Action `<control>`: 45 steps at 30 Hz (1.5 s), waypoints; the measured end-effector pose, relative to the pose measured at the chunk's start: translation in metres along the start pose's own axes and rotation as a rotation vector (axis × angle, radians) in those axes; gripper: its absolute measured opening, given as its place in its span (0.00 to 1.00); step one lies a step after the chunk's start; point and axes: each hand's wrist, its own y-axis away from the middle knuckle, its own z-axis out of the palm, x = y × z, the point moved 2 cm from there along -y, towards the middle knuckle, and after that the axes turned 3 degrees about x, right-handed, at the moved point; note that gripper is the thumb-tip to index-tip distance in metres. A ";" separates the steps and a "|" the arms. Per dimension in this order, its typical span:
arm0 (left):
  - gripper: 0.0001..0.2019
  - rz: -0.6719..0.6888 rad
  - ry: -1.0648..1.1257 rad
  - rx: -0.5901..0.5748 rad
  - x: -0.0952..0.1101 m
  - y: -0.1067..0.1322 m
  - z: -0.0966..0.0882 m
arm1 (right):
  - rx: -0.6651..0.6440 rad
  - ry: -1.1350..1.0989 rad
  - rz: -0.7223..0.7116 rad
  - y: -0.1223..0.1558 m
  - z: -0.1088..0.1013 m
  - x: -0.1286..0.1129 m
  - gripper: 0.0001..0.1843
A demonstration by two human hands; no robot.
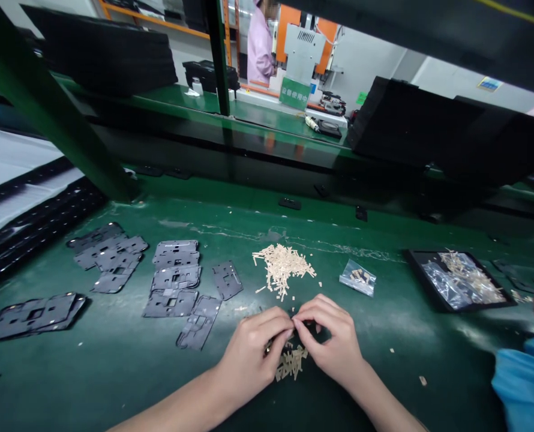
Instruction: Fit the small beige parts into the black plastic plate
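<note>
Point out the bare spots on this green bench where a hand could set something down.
Bare green table lies left of the left hand, below the dark plates. Another patch lies between the small bag and black tray. It is crowded around both hands, right hand included, with tan strips.

- We see two bare hands, the left hand [249,351] and the right hand [334,342], with no gloves on either.
- We find no rings, watch or bands on the fingers or wrists that show.
- Both forearms are uncovered; no sleeve reaches into view, the left one entering from about 7 o'clock, the right from about 5 o'clock.
- The fingernails look short and unpainted, though we cannot make them out sharply.
</note>
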 end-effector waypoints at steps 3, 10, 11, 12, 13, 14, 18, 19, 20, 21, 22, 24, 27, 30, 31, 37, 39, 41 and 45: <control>0.10 -0.093 0.000 -0.004 0.000 -0.002 -0.002 | -0.004 -0.028 0.010 -0.001 -0.001 0.001 0.06; 0.11 -0.042 -0.089 -0.019 -0.002 0.002 -0.001 | -0.007 -0.010 -0.037 -0.001 0.001 -0.001 0.07; 0.12 -0.046 -0.084 -0.022 -0.003 0.002 -0.001 | -0.007 0.000 -0.043 0.000 0.002 -0.002 0.07; 0.12 -0.060 -0.067 -0.023 -0.002 0.001 -0.001 | -0.001 0.013 -0.053 0.000 0.002 -0.002 0.07; 0.11 -0.087 -0.040 -0.020 -0.002 0.000 -0.001 | 0.013 0.030 -0.067 0.000 0.002 -0.001 0.06; 0.11 -0.128 0.000 -0.020 -0.002 -0.001 -0.002 | 0.037 0.055 -0.080 0.000 0.001 0.000 0.06; 0.09 -0.384 0.269 -0.043 -0.003 -0.005 -0.002 | 0.204 0.262 -0.041 -0.004 -0.011 0.014 0.06; 0.10 -0.443 0.339 -0.044 -0.004 -0.006 -0.002 | 0.233 0.305 -0.021 -0.005 -0.014 0.017 0.07; 0.10 -0.488 0.394 -0.037 -0.005 -0.007 -0.001 | 0.248 0.332 -0.017 -0.006 -0.016 0.019 0.08; 0.10 -0.519 0.431 -0.025 -0.006 -0.007 -0.001 | 0.247 0.339 -0.033 -0.006 -0.017 0.019 0.09; 0.10 -0.533 0.448 -0.014 -0.007 -0.008 0.000 | 0.233 0.330 -0.068 -0.006 -0.016 0.018 0.10; 0.10 -0.522 0.435 0.006 -0.008 -0.008 0.001 | 0.188 0.307 -0.169 -0.003 -0.012 0.011 0.10; 0.10 -0.457 0.366 0.012 -0.008 -0.008 0.001 | 0.113 0.321 -0.296 0.003 -0.003 0.000 0.11; 0.10 -0.388 0.258 0.007 -0.006 -0.006 -0.001 | 0.062 0.412 -0.360 0.008 0.003 -0.006 0.10; 0.11 -0.357 0.207 0.006 -0.005 -0.005 -0.001 | 0.047 0.443 -0.370 0.009 0.005 -0.006 0.10; 0.10 -0.316 0.077 -0.041 -0.006 -0.005 -0.003 | -0.027 0.474 -0.303 0.007 0.007 -0.004 0.07; 0.10 -0.437 0.242 -0.082 -0.009 -0.006 -0.001 | 0.019 0.440 -0.243 0.004 0.002 0.002 0.07; 0.10 -0.546 0.461 -0.085 -0.012 -0.008 -0.001 | 0.104 0.460 -0.169 0.001 -0.005 0.008 0.08; 0.10 -0.603 0.727 0.013 -0.016 -0.012 -0.004 | 0.173 0.494 -0.143 -0.002 -0.013 0.008 0.12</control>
